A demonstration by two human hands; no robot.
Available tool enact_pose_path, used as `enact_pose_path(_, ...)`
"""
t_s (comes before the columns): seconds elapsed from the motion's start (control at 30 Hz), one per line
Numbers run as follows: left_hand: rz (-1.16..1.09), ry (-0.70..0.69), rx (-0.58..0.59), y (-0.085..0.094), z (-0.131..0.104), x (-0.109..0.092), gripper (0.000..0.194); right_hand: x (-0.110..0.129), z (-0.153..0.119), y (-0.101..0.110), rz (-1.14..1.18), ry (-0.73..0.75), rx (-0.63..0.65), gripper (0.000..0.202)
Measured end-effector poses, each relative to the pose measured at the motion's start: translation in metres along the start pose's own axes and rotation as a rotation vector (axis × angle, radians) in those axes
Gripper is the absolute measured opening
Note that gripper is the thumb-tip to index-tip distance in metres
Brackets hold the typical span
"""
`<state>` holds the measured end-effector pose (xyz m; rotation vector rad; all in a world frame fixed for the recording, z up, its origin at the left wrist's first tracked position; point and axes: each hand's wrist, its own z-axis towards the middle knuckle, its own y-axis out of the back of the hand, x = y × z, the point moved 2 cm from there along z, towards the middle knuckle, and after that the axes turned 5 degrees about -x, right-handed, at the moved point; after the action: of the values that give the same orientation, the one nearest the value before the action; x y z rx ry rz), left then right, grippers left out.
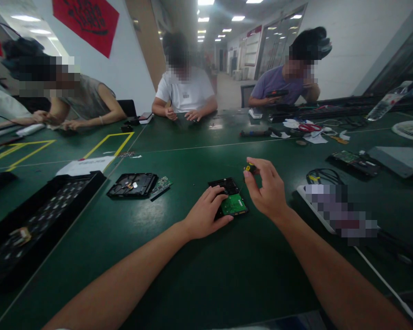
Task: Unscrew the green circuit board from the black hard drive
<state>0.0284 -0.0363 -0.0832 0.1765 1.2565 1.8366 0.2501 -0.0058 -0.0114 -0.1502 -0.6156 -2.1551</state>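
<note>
A hard drive (234, 205) with a green circuit board on its upper side lies on the dark green table in front of me. My left hand (206, 211) holds it from the left, thumb along the near edge and fingers across its top. Above the drive's right side, my right hand (266, 185) pinches the yellow and black handle of a small screwdriver (249, 168). Its thin shaft points down toward the drive; whether the tip touches is too small to tell.
Left of the drive lie another hard drive (132, 185), a loose circuit board (161, 187) and a long black tray (44, 224). A white power strip (316, 208), cables (325, 176) and another board-topped drive (354, 163) are to the right. Several people sit across the table.
</note>
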Motion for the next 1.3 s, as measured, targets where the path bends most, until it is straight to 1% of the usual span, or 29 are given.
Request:
enact_pose_path(0.17, 0.001, 0.002, 0.006, -0.0016, -0.0007, 0.0019, 0.062, 0.0038, 0.0027, 0.0024, -0.034, 0.024, -0.024, 0.03)
enact_pose_path(0.27, -0.005, 0.003, 0.006, -0.0016, -0.0009, 0.0025, 0.061, 0.0028, 0.0017, 0.0016, -0.026, 0.027, -0.014, 0.032)
enact_pose_path(0.47, -0.01, 0.019, 0.016, -0.0001, -0.0005, 0.0012, 0.06, 0.0003, -0.001, -0.0001, 0.013, -0.036, 0.036, 0.037)
enact_pose_path(0.7, -0.019, 0.018, 0.014, -0.0008, -0.0003, 0.002, 0.061, 0.003, 0.003, 0.0035, -0.059, 0.021, -0.028, 0.026)
enact_pose_path(0.8, -0.014, 0.016, 0.007, -0.0019, -0.0009, 0.0029, 0.061, 0.0007, 0.0013, 0.0023, -0.039, 0.013, -0.014, 0.03)
enact_pose_path(0.93, 0.001, 0.015, 0.012, -0.002, -0.0012, 0.0024, 0.062, -0.0021, -0.0024, -0.0001, -0.013, -0.035, 0.003, 0.038)
enact_pose_path(1.03, 0.002, 0.016, 0.013, -0.0009, -0.0009, 0.0012, 0.062, -0.0005, -0.0024, -0.0005, -0.007, -0.048, 0.016, 0.04)
enact_pose_path(1.13, -0.004, 0.021, 0.014, -0.0003, -0.0006, 0.0008, 0.062, 0.0033, 0.0006, 0.0015, -0.015, -0.015, 0.007, 0.034)
enact_pose_path(1.23, -0.003, 0.015, 0.016, -0.0003, -0.0003, 0.0008, 0.062, 0.006, 0.0036, 0.0042, -0.04, 0.018, -0.032, 0.026)
enact_pose_path(1.3, -0.004, 0.012, 0.013, 0.0001, -0.0001, 0.0003, 0.061, 0.0062, 0.004, 0.0047, -0.047, 0.019, -0.039, 0.026)
